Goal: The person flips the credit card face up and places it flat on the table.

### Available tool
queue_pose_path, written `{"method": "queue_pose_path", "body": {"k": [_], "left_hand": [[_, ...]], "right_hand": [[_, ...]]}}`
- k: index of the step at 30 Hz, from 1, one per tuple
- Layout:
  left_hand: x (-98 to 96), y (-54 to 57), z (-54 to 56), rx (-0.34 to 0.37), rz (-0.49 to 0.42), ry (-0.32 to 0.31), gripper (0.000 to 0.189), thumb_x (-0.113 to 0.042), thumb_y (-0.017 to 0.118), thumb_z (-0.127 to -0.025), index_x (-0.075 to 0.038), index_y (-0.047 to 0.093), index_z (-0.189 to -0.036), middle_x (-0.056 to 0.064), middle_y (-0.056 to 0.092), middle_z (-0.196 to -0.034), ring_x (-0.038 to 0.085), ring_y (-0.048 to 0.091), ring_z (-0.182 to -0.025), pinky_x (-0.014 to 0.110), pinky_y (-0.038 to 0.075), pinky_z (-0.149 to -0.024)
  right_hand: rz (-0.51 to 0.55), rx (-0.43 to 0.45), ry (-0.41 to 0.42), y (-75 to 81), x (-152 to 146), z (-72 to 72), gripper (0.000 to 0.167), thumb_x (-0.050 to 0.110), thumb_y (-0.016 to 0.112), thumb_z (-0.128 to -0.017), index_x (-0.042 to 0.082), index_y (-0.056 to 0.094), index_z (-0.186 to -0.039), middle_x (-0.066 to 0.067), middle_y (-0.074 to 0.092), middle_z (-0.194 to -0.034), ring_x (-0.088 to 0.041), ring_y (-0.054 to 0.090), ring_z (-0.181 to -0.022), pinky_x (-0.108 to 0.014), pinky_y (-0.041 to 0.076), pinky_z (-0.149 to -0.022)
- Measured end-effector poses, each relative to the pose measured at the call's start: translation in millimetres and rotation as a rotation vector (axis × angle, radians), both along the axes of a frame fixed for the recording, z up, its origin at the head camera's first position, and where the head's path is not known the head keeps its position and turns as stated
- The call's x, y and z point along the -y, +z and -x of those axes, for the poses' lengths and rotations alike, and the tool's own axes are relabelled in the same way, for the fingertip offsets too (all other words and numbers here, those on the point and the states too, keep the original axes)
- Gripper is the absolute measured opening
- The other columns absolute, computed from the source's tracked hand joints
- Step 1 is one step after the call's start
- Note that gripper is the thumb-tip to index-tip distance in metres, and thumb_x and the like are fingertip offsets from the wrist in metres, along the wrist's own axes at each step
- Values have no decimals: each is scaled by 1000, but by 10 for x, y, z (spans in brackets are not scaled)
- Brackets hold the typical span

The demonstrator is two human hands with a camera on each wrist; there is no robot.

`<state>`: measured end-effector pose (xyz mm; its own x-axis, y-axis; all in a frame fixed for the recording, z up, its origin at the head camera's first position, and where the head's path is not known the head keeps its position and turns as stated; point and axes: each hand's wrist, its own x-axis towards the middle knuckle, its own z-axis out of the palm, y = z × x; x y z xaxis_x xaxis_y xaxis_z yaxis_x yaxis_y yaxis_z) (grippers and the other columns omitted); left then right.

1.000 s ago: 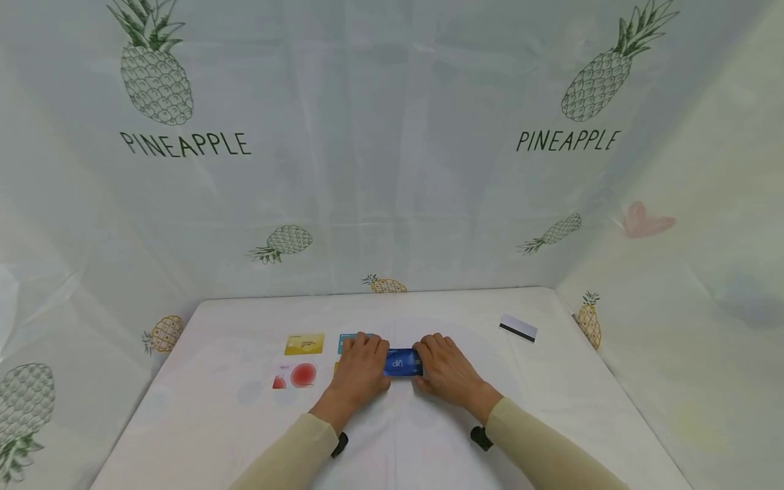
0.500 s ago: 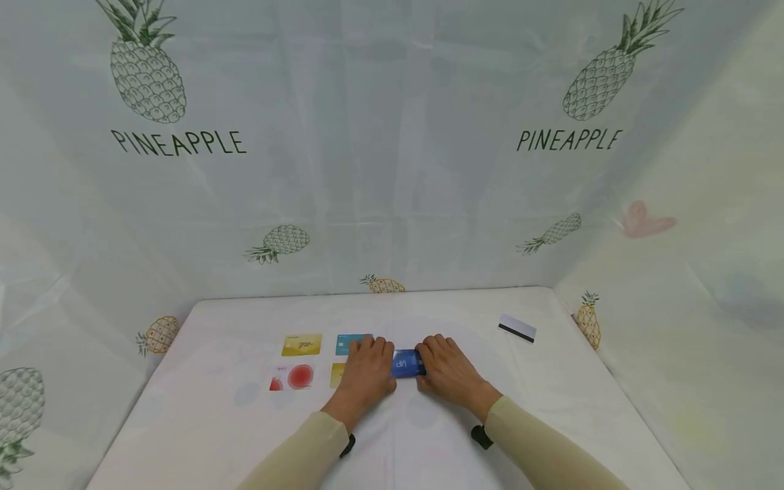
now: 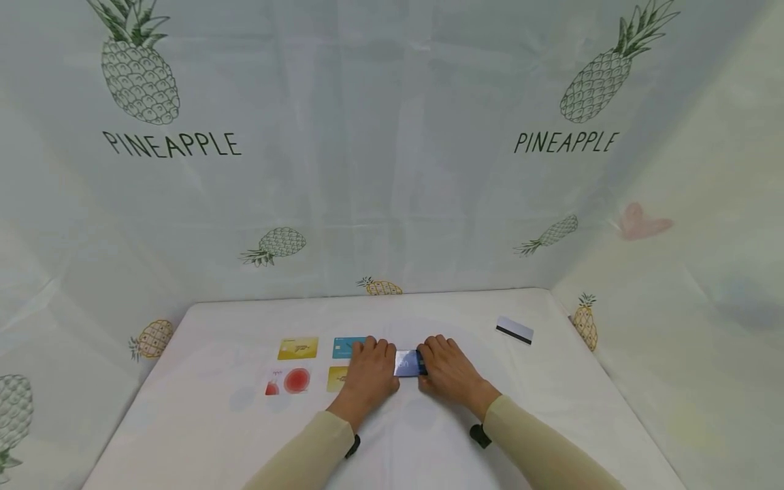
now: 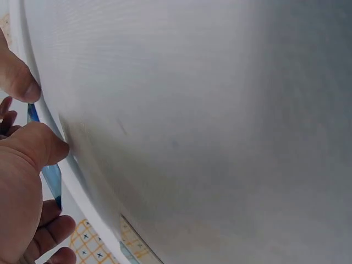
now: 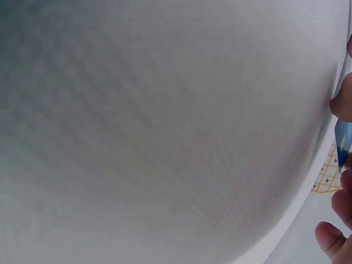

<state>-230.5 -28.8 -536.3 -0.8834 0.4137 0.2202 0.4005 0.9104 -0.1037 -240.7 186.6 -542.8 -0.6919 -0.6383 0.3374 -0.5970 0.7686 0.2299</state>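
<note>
Near the middle of the table, both hands hold one blue card [image 3: 407, 363] with upside-down "VIP" lettering, its face pale with glare. My left hand [image 3: 369, 374] pinches the card's left end, and my right hand [image 3: 450, 371] has the dark right end between thumb and fingers. In the left wrist view, the left thumb lies on the near side of the card [image 4: 52, 180], with fingers behind. Only a corner of the card [image 5: 343, 137] and a few right-hand fingertips show at the edge of the right wrist view.
Left of the hands lie a gold card [image 3: 298, 348], a white card with a red circle [image 3: 297, 381], a teal card [image 3: 344, 347] and a yellow card [image 3: 336, 379] partly behind the left hand. A grey card with a black stripe [image 3: 514, 330] lies at the right.
My left hand and the card have shifted slightly right, uncovering more of the yellow and teal cards. The blue card's face has gone paler with glare. The right hand stays nearly in place.
</note>
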Motion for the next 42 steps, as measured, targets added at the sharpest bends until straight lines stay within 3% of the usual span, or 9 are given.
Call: {"method": "queue_pose_path", "body": {"k": [8, 16, 23, 28, 42], "left_hand": [[-32, -47, -65, 2, 5, 6, 50, -37, 70, -94, -7, 66, -134, 5, 68, -123, 28, 57, -114, 50, 47, -97], [-93, 3, -307, 136, 22, -74, 52, -37, 66, -102, -3, 63, -141, 10, 65, -140, 28, 57, -132, 46, 49, -112], [-137, 35, -459, 292, 13, -113, 64, -46, 56, -107, -3, 52, -153, 13, 52, -159, 30, 47, -150, 47, 41, -121], [-162, 13, -441, 335, 24, -106, 69, -52, 52, -108, -4, 49, -156, 13, 47, -164, 30, 42, -154, 49, 38, -123], [-200, -5, -224, 399, -37, -82, 83, -64, 54, -103, -4, 43, -160, 14, 39, -168, 31, 35, -158, 49, 32, -126]], "right_hand": [[-10, 72, -55, 0, 7, -7, 51, 38, 78, -89, 3, 66, -124, -8, 64, -112, -23, 56, -99, -36, 48, -82], [-21, 65, -82, -6, 39, -162, 35, 29, 73, -91, 6, 71, -118, -5, 70, -113, -23, 63, -103, -39, 52, -82], [-103, 168, -74, 27, 33, -369, 46, 33, 64, -101, 7, 67, -139, -5, 68, -140, -23, 63, -128, -46, 52, -103], [-117, 210, -72, 28, 10, -395, 51, 38, 61, -104, 5, 64, -143, -7, 64, -148, -26, 59, -137, -51, 49, -112], [-66, 313, -151, 19, 54, -207, 56, 40, 53, -107, 3, 59, -148, -10, 57, -155, -29, 53, -145, -56, 41, -118]]}}
